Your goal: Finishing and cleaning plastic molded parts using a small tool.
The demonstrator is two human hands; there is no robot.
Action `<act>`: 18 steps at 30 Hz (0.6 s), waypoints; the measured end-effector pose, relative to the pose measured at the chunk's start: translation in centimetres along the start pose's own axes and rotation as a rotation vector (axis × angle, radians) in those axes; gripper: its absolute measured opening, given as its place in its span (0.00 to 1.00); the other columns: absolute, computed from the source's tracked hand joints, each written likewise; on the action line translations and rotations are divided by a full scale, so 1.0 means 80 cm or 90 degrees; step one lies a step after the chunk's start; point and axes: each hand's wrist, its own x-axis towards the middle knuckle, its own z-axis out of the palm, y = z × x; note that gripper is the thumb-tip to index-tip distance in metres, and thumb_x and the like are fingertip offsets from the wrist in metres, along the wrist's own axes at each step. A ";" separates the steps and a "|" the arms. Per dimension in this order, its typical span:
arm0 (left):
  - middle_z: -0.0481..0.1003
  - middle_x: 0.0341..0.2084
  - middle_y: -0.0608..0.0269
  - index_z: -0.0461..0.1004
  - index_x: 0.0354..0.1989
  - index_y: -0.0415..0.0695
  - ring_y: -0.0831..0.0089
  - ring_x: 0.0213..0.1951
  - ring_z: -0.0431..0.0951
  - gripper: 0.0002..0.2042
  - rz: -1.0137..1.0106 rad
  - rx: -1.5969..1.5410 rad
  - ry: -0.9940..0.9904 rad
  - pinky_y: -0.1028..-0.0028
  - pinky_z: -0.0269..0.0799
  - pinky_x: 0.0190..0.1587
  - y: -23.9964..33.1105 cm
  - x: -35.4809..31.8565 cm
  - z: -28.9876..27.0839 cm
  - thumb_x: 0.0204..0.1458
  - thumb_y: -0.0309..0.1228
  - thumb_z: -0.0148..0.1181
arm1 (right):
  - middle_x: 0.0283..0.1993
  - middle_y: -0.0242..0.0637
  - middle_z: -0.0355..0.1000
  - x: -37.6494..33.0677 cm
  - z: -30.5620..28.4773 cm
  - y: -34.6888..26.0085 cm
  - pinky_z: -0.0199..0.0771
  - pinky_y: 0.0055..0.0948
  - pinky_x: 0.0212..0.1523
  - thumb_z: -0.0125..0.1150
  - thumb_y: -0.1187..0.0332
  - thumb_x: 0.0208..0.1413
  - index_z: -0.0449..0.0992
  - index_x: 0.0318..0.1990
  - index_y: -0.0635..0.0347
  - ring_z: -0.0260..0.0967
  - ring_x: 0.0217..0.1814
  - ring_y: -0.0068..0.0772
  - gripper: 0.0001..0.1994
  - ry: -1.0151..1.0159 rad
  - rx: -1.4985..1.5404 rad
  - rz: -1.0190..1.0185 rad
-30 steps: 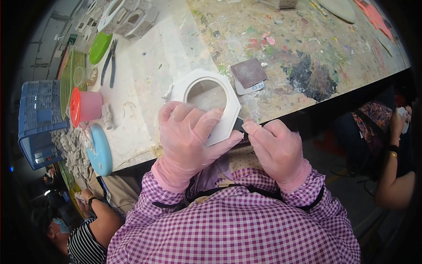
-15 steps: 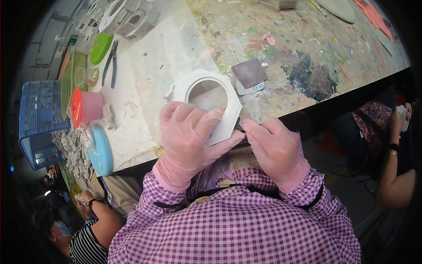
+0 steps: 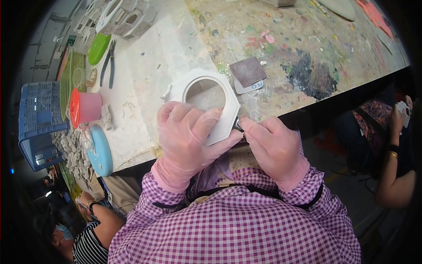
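Note:
A white octagonal frame (image 3: 228, 124) with a round opening lies tilted at the table's front edge. My pink-gloved left hand (image 3: 182, 138) grips it, with fingers curled over the near left part and the thumb stretched along its lower edge. At the frame's right edge, my gloved right hand (image 3: 273, 145) pinches a thin, dark tool (image 3: 238, 124) with a shiny tip, perhaps a small blade. Most of that tool is hidden by my fingers. Just beyond, a dark brown square that looks like sandpaper (image 3: 248, 71) rests on a white card (image 3: 256, 87).
Pliers (image 3: 108, 64), a green dish (image 3: 99, 48), a red-lidded pink tub (image 3: 86, 108) and a blue oval lid (image 3: 100, 150) stand left. Nearby are small grey pieces (image 3: 72, 152) and a blue crate (image 3: 39, 114). Other people sit on both sides. Grey-white castings (image 3: 127, 20) fill the far left.
The frame and both hands have shifted very slightly left. A little more of the tool's shiny tip shows at the frame's right edge. My grip looks the same.

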 end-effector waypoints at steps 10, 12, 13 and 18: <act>0.71 0.25 0.69 0.79 0.41 0.49 0.64 0.34 0.72 0.26 0.005 -0.007 0.008 0.61 0.64 0.46 0.000 0.001 0.000 0.34 0.48 0.79 | 0.30 0.30 0.70 0.001 -0.002 -0.004 0.74 0.28 0.23 0.67 0.71 0.56 0.84 0.50 0.53 0.72 0.25 0.28 0.13 0.008 -0.007 0.000; 0.71 0.25 0.69 0.79 0.41 0.49 0.64 0.34 0.72 0.26 0.004 -0.007 0.006 0.61 0.64 0.46 0.000 0.001 0.000 0.34 0.48 0.79 | 0.29 0.30 0.69 0.001 -0.002 -0.004 0.73 0.28 0.22 0.68 0.70 0.57 0.84 0.49 0.52 0.72 0.24 0.28 0.13 -0.020 -0.029 -0.001; 0.71 0.25 0.69 0.79 0.42 0.49 0.64 0.34 0.72 0.26 0.005 -0.006 0.009 0.61 0.64 0.46 0.000 0.001 0.000 0.34 0.48 0.79 | 0.29 0.30 0.69 0.000 -0.002 -0.003 0.73 0.28 0.22 0.68 0.70 0.57 0.84 0.49 0.52 0.72 0.24 0.28 0.13 -0.007 -0.028 -0.012; 0.71 0.26 0.69 0.79 0.42 0.49 0.65 0.34 0.72 0.26 0.002 -0.004 0.002 0.61 0.64 0.46 0.000 0.000 0.001 0.35 0.48 0.79 | 0.29 0.30 0.68 0.000 0.000 -0.002 0.73 0.28 0.22 0.67 0.70 0.57 0.84 0.50 0.53 0.71 0.24 0.28 0.13 0.012 0.014 0.005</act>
